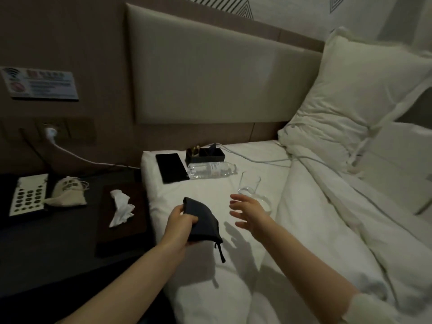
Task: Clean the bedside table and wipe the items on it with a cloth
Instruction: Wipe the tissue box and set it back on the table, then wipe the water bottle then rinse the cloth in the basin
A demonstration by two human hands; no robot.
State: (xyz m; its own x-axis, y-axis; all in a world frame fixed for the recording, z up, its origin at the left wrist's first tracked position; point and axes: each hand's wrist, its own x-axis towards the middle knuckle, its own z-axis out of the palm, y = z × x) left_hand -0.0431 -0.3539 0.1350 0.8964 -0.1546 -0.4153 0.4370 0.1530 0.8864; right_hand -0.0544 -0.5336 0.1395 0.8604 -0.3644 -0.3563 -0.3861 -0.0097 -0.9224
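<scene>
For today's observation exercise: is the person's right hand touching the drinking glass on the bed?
Cannot tell. In the head view the open right hand overlaps the lower part of the drinking glass, hiding any contact or gap; its fingers are spread, not curled around it.

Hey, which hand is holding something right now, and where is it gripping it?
The left hand grips the folded dark grey cloth along its left edge. The right hand is open, holding nothing, fingers spread beside the clear drinking glass.

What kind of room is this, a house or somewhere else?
Probably a hotel bedroom. There is a bed with white sheets and a padded headboard, a wall sign with a wifi symbol, and a small bottle of water lying on the bed.
</scene>
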